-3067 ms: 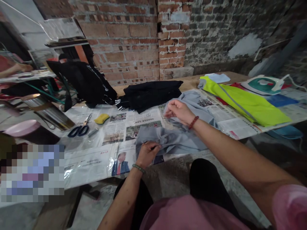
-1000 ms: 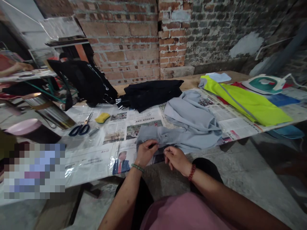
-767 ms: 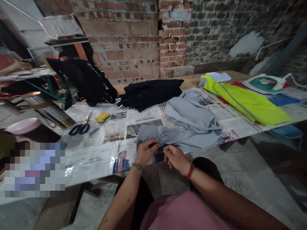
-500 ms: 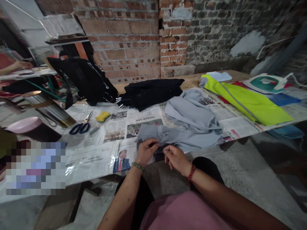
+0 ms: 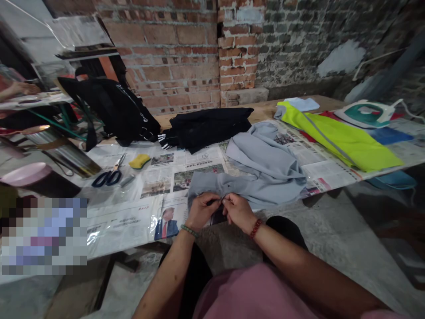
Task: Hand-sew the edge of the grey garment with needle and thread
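A grey garment [image 5: 265,177] lies crumpled on the newspaper-covered table, one part spread toward me at the front edge. My left hand [image 5: 203,209] rests at that near edge, thumb and forefinger pinched on the cloth. Close against its fingertips, my right hand [image 5: 236,210] is closed in a pinch too, the other fingers curled under. Whatever sits between the right fingertips is too small to make out. A green bead bracelet [image 5: 190,231] circles my left wrist and a red one [image 5: 255,228] my right.
Scissors [image 5: 109,176], a yellow sponge [image 5: 139,161], a steel flask [image 5: 66,153] and a pink-lidded container [image 5: 43,179] stand or lie on the left. Behind are a black bag [image 5: 116,108] and folded black cloth [image 5: 212,126]. Rightward lie a neon-yellow garment [image 5: 348,139] and an iron [image 5: 368,114].
My right hand has moved left and slightly up, so its fingertips now meet those of my left hand. The left hand stays at the grey garment's edge.
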The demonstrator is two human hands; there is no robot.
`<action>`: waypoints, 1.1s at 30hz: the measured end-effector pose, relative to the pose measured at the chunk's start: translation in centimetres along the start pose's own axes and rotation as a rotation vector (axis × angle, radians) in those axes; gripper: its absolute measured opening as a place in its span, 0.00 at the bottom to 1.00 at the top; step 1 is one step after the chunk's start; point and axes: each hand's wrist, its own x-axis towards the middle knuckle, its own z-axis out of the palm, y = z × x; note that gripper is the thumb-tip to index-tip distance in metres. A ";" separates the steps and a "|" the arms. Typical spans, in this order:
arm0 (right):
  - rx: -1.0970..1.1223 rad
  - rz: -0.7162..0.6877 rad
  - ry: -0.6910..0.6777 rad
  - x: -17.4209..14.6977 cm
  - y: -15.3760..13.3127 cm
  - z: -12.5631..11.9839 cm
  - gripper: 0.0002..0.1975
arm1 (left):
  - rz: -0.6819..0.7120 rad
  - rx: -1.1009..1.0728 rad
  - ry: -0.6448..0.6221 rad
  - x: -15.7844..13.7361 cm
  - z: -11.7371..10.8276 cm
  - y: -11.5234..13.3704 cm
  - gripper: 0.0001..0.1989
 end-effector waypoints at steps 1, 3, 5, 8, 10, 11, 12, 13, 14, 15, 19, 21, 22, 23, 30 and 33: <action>-0.031 -0.004 -0.003 -0.2 -0.2 -0.1 0.06 | 0.002 0.004 0.004 0.0 0.0 0.0 0.04; -0.132 -0.040 -0.054 -1.0 -0.8 -0.6 0.08 | -0.003 0.003 0.027 -0.1 0.0 -0.1 0.05; -0.306 -0.134 -0.116 -2.0 -1.6 -1.9 0.12 | -0.007 0.000 0.050 -0.3 0.0 -0.1 0.05; -0.575 -0.336 -0.003 -2.0 -3.4 -4.5 0.12 | 0.017 0.014 0.042 -0.3 0.0 -0.2 0.06; -0.682 -0.491 0.150 -0.5 -4.5 -6.0 0.12 | 0.045 0.031 0.046 -0.3 0.0 -0.2 0.06; -0.715 -0.570 0.177 0.5 -5.0 -6.4 0.12 | 0.059 0.039 0.058 -0.3 0.0 -0.3 0.06; -0.735 -0.640 0.151 1.6 -5.3 -6.6 0.12 | 0.071 0.046 0.077 -0.3 0.0 -0.4 0.06; -0.737 -0.688 0.088 2.7 -5.5 -6.5 0.12 | 0.081 0.052 0.093 -0.3 0.0 -0.4 0.06; -0.724 -0.709 0.011 3.7 -5.5 -6.3 0.12 | 0.090 0.060 0.103 -0.4 0.0 -0.5 0.06; -0.704 -0.701 -0.061 4.4 -5.4 -6.0 0.12 | 0.097 0.068 0.109 -0.4 -0.1 -0.5 0.06; -0.647 -0.506 -0.193 4.8 -4.2 -5.0 0.13 | 0.117 0.107 0.121 -0.6 -0.2 -0.4 0.07; -0.611 -0.424 -0.237 4.3 -3.6 -4.9 0.13 | 0.119 0.123 0.126 -0.7 -0.2 -0.3 0.07; -0.586 -0.412 -0.255 4.0 -3.3 -4.9 0.12 | 0.118 0.128 0.123 -0.7 -0.2 -0.2 0.07; -0.561 -0.418 -0.265 3.8 -3.1 -4.9 0.11 | 0.118 0.131 0.119 -0.7 -0.1 -0.2 0.06; -0.421 -0.412 -0.208 4.1 -2.8 -3.9 0.05 | 0.107 0.109 0.123 -0.7 -0.1 -0.5 0.06; -0.251 -0.251 -0.184 4.4 -2.9 -3.8 0.05 | 0.128 0.107 0.104 -0.6 -0.1 -0.5 0.07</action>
